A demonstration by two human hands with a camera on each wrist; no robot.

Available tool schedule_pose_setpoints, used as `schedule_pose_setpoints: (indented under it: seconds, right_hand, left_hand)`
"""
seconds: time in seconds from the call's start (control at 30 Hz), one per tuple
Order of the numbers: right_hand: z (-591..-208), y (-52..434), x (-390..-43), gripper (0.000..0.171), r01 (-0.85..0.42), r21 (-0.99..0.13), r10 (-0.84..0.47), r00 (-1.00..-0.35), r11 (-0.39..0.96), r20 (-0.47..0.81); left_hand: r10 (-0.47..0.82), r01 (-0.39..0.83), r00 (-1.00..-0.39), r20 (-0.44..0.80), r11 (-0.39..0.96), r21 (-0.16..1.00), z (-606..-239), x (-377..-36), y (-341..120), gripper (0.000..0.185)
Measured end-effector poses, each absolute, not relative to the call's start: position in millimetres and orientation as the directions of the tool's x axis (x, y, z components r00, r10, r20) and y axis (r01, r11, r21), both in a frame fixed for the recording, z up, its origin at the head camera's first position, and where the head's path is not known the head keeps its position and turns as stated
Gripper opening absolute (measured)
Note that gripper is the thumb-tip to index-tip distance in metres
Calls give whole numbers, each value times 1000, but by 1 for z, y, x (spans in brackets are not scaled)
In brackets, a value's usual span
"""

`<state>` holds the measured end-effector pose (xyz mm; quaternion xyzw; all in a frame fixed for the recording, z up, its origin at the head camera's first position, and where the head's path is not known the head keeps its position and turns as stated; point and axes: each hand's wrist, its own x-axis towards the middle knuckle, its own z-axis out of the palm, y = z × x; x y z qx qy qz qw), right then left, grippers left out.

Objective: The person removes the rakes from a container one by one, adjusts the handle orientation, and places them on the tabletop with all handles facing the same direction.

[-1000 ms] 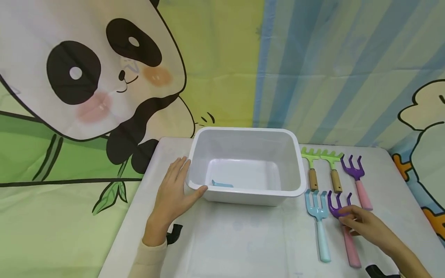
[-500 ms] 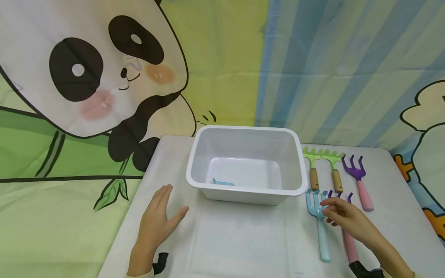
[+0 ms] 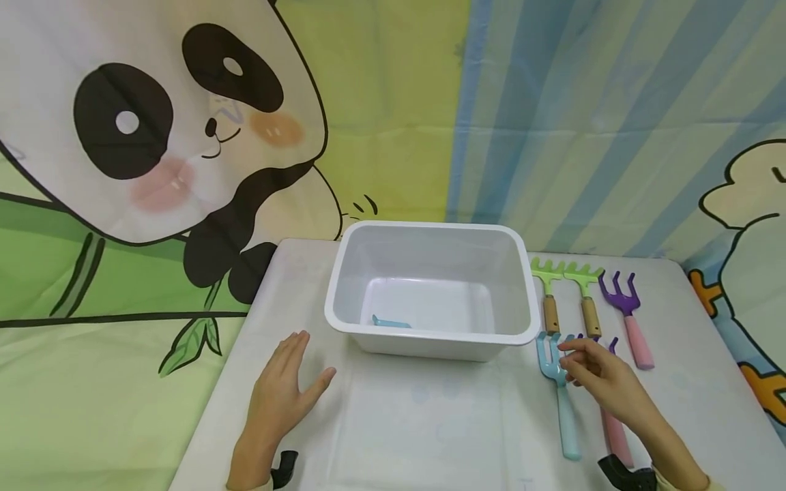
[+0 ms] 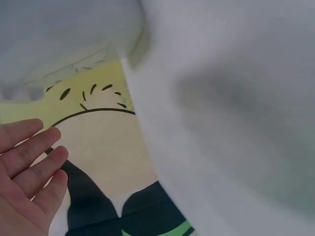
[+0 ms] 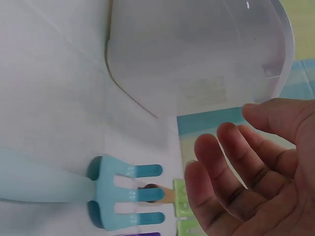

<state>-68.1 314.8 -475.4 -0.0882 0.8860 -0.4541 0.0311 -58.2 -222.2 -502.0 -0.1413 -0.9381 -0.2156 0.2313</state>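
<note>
In the head view my left hand [image 3: 279, 389] hovers at the bin's front left corner, apart from it, fingers straight and thumb spread. My right hand [image 3: 604, 385], loosely bent and holding nothing, is over the near purple hand fork with a pink handle [image 3: 616, 436], covering much of its head. Its fingertips reach the head of a light blue hand fork [image 3: 566, 409], which lies on the table to the left. The right wrist view shows the same blue fork [image 5: 120, 191] below the fingers. A white plastic bin [image 3: 430, 335] stands in the middle, with a small light blue piece [image 3: 391, 322] inside.
Two green rakes with wooden handles [image 3: 550, 310] [image 3: 591, 317] lie right of the bin. Beside them is another purple fork with a pink handle [image 3: 626, 307]. A printed curtain [image 3: 393, 116] hangs behind the white table [image 3: 424, 423].
My left hand has left the bin's left rim and drawn back toward me. My right hand has shifted left from the near purple fork toward the blue fork's head.
</note>
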Motion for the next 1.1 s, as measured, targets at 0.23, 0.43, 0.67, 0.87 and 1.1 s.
schedule_pose_setpoints:
  seconds: [0.23, 0.43, 0.67, 0.87, 1.1]
  right_hand:
    - [-458, 312, -70, 24, -226, -684, -103, -971, 694, 217]
    - [-446, 315, -72, 29, -265, -600, -72, -943, 755, 326]
    - [-444, 319, -70, 34, -288, -546, -70, -920, 786, 385]
    - [-441, 319, -73, 36, -340, -494, -120, -898, 800, 424]
    - [-430, 315, -75, 42, -362, -422, -170, -888, 831, 427]
  left_hand:
    - [212, 392, -832, 513, 878, 273, -485, -70, -220, 84]
    - [217, 395, -817, 534, 885, 245, -479, -73, -217, 88]
    - [236, 411, -798, 555, 886, 215, -478, -76, -215, 87]
    - [264, 426, -787, 558, 886, 181, -477, -80, -214, 90]
    - [320, 479, -755, 572, 865, 149, -465, -86, -211, 90]
